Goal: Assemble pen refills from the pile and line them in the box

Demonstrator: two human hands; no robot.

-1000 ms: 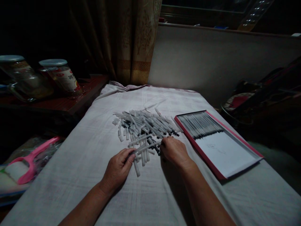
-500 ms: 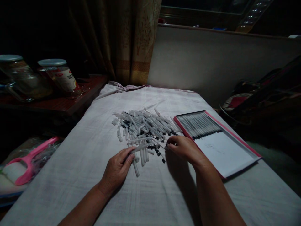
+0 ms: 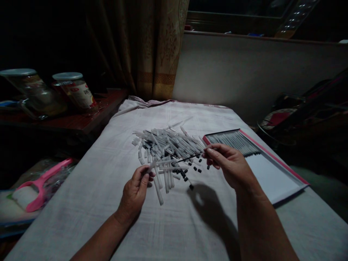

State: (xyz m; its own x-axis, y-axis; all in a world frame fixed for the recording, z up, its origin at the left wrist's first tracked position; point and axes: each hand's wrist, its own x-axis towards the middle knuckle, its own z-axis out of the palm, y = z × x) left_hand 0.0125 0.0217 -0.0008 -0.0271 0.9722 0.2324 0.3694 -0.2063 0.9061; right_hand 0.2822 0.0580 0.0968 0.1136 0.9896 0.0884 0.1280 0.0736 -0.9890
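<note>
A heap of translucent white pen barrels and caps [image 3: 168, 146] lies in the middle of the cloth-covered table [image 3: 174, 224], with small black end pieces [image 3: 191, 187] scattered at its near edge. My left hand [image 3: 135, 194] is closed in a pinch on one white pen barrel [image 3: 152, 166], lifted a little at the pile's near left side. My right hand [image 3: 231, 165] is raised above the table right of the pile, its fingers pinched on a thin dark refill [image 3: 187, 158] that points left toward the barrel.
A flat red-edged box [image 3: 274, 165] with a row of finished pens [image 3: 232, 141] lies at the right. Two lidded jars [image 3: 74, 90] stand on a wooden shelf at left. A pink-handled tool [image 3: 40, 181] lies lower left. A curtain and wall stand behind.
My right hand has left the pile, risen and moved right with a thin dark refill. My left hand has lifted its white barrel off the heap.
</note>
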